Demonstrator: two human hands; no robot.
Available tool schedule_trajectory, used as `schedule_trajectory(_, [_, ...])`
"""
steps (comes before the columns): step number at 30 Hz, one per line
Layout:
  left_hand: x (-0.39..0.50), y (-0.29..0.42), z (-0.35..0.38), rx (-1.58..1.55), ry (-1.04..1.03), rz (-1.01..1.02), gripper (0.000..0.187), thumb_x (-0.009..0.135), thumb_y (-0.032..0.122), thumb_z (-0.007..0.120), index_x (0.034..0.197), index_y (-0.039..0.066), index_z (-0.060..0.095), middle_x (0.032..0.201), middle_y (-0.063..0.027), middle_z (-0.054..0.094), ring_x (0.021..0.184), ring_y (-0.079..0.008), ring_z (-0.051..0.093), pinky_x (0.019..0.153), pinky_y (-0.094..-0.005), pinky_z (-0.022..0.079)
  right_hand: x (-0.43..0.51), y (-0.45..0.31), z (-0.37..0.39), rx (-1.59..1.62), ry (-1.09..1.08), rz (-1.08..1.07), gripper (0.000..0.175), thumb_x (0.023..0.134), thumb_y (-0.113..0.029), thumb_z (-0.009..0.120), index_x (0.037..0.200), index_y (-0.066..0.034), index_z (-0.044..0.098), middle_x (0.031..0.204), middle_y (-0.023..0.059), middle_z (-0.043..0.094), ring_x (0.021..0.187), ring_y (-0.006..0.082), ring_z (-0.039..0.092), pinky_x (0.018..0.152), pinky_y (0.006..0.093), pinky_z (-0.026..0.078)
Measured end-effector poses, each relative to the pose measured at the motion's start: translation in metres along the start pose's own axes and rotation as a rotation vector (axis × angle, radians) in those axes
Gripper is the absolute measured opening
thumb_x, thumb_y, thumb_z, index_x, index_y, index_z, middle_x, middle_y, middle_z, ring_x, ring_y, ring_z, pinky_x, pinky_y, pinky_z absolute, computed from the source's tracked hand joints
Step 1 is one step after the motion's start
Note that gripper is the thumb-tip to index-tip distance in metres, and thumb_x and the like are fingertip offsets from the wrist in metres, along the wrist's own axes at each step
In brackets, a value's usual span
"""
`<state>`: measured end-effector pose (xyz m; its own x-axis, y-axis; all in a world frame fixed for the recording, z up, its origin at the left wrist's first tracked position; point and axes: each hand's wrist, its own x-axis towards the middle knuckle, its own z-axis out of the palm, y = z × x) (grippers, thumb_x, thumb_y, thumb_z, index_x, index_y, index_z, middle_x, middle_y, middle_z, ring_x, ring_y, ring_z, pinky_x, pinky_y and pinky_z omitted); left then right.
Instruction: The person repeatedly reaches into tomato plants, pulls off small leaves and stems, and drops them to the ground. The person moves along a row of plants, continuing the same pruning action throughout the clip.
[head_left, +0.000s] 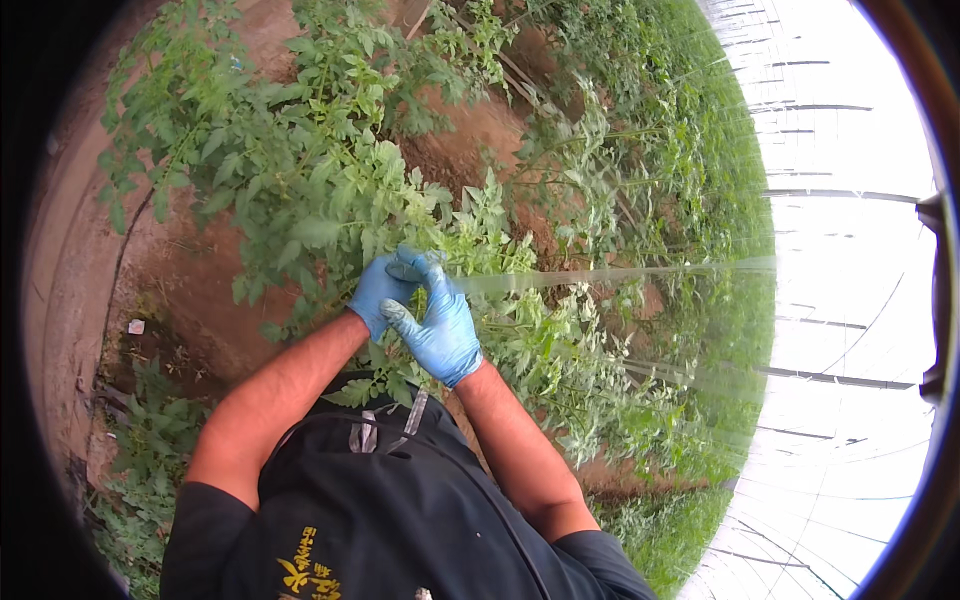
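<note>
Both my hands wear thin blue gloves and meet among the leafy tomato plants in front of my body. My left hand reaches in from the left, its fingers partly hidden behind the other hand. My right hand lies over it, thumb and fingers curved around a green stem or leaf between the hands; whether either one grips it cannot be told. A pale translucent plastic strip or twine stretches from beside my right hand's fingertips towards the right.
More tomato rows stand at the right, with reddish bare soil between plants. A dark hose or line runs along the path edge at left, near a small pale scrap. Greenhouse roof bars show at far right.
</note>
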<state>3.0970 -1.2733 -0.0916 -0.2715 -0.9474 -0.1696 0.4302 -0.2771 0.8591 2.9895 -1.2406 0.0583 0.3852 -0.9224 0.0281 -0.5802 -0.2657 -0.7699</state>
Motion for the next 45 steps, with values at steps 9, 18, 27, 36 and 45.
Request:
schedule_trajectory(9, [-0.025, 0.022, 0.000, 0.397, -0.067, 0.226, 0.027, 0.091, -0.006, 0.070, 0.114, 0.004, 0.080, 0.117, -0.0080, 0.072, 0.112, -0.0206, 0.069, 0.103, -0.0349, 0.055, 0.014, -0.064, -0.054, -1.050, -0.136, 0.172, 0.075, 0.098, -0.067, 0.063, 0.147, -0.0101, 0.066, 0.121, 0.0130, 0.078, 0.154, 0.0403, 0.043, 0.127, 0.0688, 0.014])
schedule_trajectory(18, [-0.028, 0.016, 0.000, 0.492, -0.042, 0.314, 0.043, 0.084, -0.016, 0.066, 0.119, 0.007, 0.077, 0.126, -0.0099, 0.069, 0.127, -0.0245, 0.065, 0.113, -0.0390, 0.051, -0.093, 0.048, -0.058, 0.642, 0.171, 0.739, 0.039, 0.114, -0.038, 0.055, 0.115, -0.0058, 0.077, 0.103, 0.0084, 0.079, 0.096, 0.0141, 0.071, 0.092, 0.0340, 0.054])
schedule_trajectory(27, [-0.032, 0.010, 0.002, 0.324, -0.151, 0.029, 0.053, 0.087, -0.019, 0.057, 0.135, 0.003, 0.063, 0.132, -0.0099, 0.070, 0.127, -0.0211, 0.066, 0.114, -0.0353, 0.051, -0.053, 0.155, -0.003, 0.823, 0.029, 0.804, 0.041, 0.112, -0.039, 0.053, 0.134, -0.0085, 0.071, 0.108, 0.0055, 0.074, 0.096, 0.0139, 0.069, 0.088, 0.0320, 0.057])
schedule_trajectory(36, [-0.043, 0.016, 0.009, 0.549, -0.174, 0.028, 0.047, 0.097, -0.008, 0.068, 0.141, 0.003, 0.056, 0.139, -0.0108, 0.065, 0.134, -0.0215, 0.061, 0.118, -0.0364, 0.046, -0.022, 0.160, -0.015, 0.977, -0.157, 0.807, 0.045, 0.109, -0.048, 0.059, 0.121, -0.0070, 0.072, 0.108, 0.0056, 0.072, 0.090, 0.0166, 0.069, 0.075, 0.0355, 0.057])
schedule_trajectory(45, [-0.106, 0.067, -0.042, 0.477, 0.086, -0.033, 0.036, 0.105, -0.001, 0.065, 0.140, 0.007, 0.065, 0.142, -0.0050, 0.068, 0.131, -0.0186, 0.065, 0.116, -0.0351, 0.049, -0.021, 0.177, -0.027, 0.418, -0.289, 0.612, 0.034, 0.111, -0.024, 0.050, 0.121, -0.0047, 0.075, 0.101, 0.0041, 0.076, 0.090, 0.0102, 0.063, 0.084, 0.0297, 0.051])
